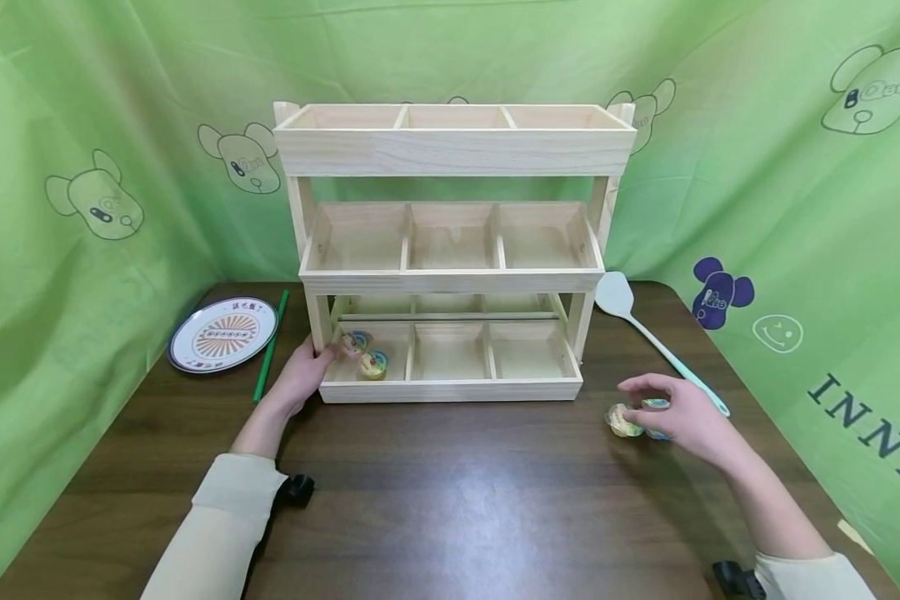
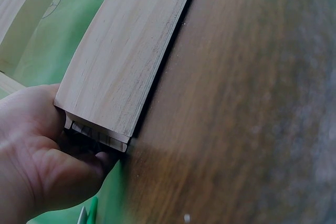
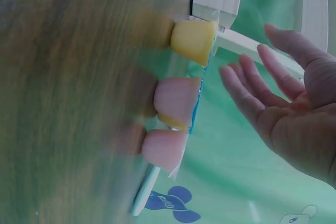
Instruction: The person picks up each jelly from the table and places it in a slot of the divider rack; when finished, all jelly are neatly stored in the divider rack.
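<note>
My left hand (image 1: 303, 377) grips the lower left side of a three-tier wooden shelf (image 1: 450, 392); the left wrist view shows the hand (image 2: 58, 156) around the end of the bottom tier (image 2: 126, 51). Two small jelly cups (image 1: 373, 365) lie in that tier's left compartment. Over on the right, my right hand (image 1: 686, 417) hovers above more jelly cups (image 1: 622, 421) on the table. In the right wrist view its fingers are spread and loosely bent, apart from a yellow cup (image 3: 193, 41) and two pink cups (image 3: 173, 98) standing in a row.
Left of the shelf lie a round white plate (image 1: 225, 335) and a green stick (image 1: 268, 358). A white spatula (image 1: 617, 296) with a pale blue handle lies to the right, behind my right hand. Green cloth (image 1: 450, 50) surrounds the brown table (image 1: 450, 500).
</note>
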A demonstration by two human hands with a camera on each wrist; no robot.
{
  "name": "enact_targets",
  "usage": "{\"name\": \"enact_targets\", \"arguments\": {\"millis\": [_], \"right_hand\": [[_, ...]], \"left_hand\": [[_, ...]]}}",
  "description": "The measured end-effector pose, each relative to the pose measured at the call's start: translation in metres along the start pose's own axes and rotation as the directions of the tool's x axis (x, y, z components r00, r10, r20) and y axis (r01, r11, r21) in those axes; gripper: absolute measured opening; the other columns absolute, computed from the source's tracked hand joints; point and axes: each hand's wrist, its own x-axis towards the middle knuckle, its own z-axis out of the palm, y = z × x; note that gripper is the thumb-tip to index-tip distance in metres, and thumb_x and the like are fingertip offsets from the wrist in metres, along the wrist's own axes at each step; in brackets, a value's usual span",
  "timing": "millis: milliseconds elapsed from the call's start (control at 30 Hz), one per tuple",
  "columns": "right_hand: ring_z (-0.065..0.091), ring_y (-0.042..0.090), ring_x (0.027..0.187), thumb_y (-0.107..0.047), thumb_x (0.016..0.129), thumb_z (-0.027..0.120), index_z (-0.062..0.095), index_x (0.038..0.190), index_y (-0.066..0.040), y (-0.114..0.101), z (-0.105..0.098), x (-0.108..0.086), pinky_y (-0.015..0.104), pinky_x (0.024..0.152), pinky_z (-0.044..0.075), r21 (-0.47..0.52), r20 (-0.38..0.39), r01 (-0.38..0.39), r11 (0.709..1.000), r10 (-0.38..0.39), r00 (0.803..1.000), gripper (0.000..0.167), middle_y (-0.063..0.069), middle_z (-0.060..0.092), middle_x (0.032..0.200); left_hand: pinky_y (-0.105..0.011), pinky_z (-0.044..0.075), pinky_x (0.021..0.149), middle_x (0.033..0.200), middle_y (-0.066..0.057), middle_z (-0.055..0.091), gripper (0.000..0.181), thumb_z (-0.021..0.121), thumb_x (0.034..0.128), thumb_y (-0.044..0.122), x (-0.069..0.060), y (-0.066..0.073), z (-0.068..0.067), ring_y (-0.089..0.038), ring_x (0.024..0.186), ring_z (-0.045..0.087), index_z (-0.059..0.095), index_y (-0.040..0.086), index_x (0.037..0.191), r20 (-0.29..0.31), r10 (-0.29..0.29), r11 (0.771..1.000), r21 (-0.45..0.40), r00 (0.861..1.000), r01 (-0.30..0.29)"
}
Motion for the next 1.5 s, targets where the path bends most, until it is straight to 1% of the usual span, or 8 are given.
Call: {"name": "enact_targets", "arguments": {"millis": [367,500,600,733,833,1000,1167,1500], "right_hand": [[0.067,0.033,0.102,-0.010,0.085,0.078,0.070,0.116,0.004,0.005,0.001,-0.003,0.024,0.074,0.051,-0.041,0.063,-0.014,0.999,0.016,0.998,0.035,0.018,0.072,0.110],[0.067,0.033,0.100,-0.011,0.085,0.078,0.069,0.117,0.006,0.001,0.002,-0.002,0.024,0.072,0.052,-0.019,0.074,-0.017,1.000,0.019,0.997,0.037,0.019,0.072,0.109],[0.068,0.033,0.100,-0.012,0.086,0.079,0.069,0.117,0.006,0.000,0.004,-0.001,0.026,0.073,0.052,-0.015,0.082,-0.015,1.000,0.017,0.997,0.038,0.019,0.072,0.108],[0.067,0.033,0.103,-0.014,0.086,0.080,0.070,0.118,0.003,-0.003,0.009,-0.001,0.033,0.079,0.053,-0.017,0.083,-0.016,1.000,0.017,0.996,0.038,0.016,0.073,0.109],[0.066,0.032,0.105,-0.016,0.085,0.081,0.070,0.119,0.001,-0.005,0.012,0.000,0.037,0.080,0.051,-0.022,0.082,-0.016,1.000,0.018,0.996,0.039,0.015,0.073,0.110],[0.065,0.034,0.106,-0.011,0.081,0.082,0.068,0.120,0.005,-0.003,0.019,0.002,0.033,0.081,0.053,0.032,0.119,0.007,0.999,-0.011,0.993,0.045,0.016,0.072,0.111],[0.066,0.036,0.107,-0.008,0.079,0.084,0.062,0.125,0.009,-0.003,0.026,0.003,0.027,0.081,0.054,0.096,0.168,-0.027,0.995,0.011,0.986,0.053,0.019,0.071,0.112],[0.066,0.033,0.103,-0.011,0.077,0.085,0.064,0.126,0.004,-0.012,0.035,0.008,0.033,0.077,0.054,0.066,0.204,-0.067,0.996,0.053,0.978,0.055,0.016,0.070,0.111]], "left_hand": [[-0.058,0.024,0.117,0.160,-0.032,0.021,0.066,0.040,0.1090,0.024,-0.003,0.004,0.001,-0.045,0.145,0.025,0.009,-0.003,0.160,0.001,0.010,1.000,0.001,1.000,-0.010],[-0.060,0.023,0.116,0.159,-0.036,0.018,0.064,0.038,0.1088,0.019,-0.016,0.026,0.002,-0.048,0.145,0.023,0.007,-0.008,0.158,0.013,-0.002,1.000,-0.001,1.000,0.002],[-0.060,0.022,0.117,0.158,-0.037,0.017,0.063,0.038,0.1085,0.015,-0.019,0.032,0.002,-0.049,0.145,0.022,0.006,-0.010,0.157,0.018,-0.015,1.000,-0.006,1.000,0.015],[-0.058,0.022,0.117,0.160,-0.034,0.017,0.066,0.039,0.1089,0.019,-0.007,0.012,0.001,-0.046,0.146,0.023,0.005,-0.006,0.159,0.007,-0.011,1.000,-0.008,1.000,0.011],[-0.057,0.022,0.117,0.160,-0.033,0.018,0.067,0.040,0.1090,0.023,-0.003,0.004,0.001,-0.045,0.146,0.024,0.005,-0.004,0.160,0.001,-0.001,1.000,0.003,1.000,0.001],[-0.057,0.023,0.117,0.160,-0.032,0.020,0.068,0.040,0.1088,0.025,-0.003,0.002,0.002,-0.044,0.146,0.025,0.007,-0.004,0.160,-0.007,0.011,1.000,0.013,1.000,-0.011],[-0.057,0.023,0.117,0.160,-0.033,0.020,0.067,0.040,0.1088,0.024,-0.003,0.002,0.002,-0.044,0.146,0.025,0.007,-0.005,0.160,-0.007,0.010,1.000,0.014,1.000,-0.010],[-0.057,0.023,0.117,0.160,-0.033,0.021,0.066,0.041,0.1087,0.023,-0.003,0.002,0.002,-0.045,0.146,0.025,0.009,-0.004,0.160,-0.010,0.018,1.000,0.005,1.000,-0.018]]}}
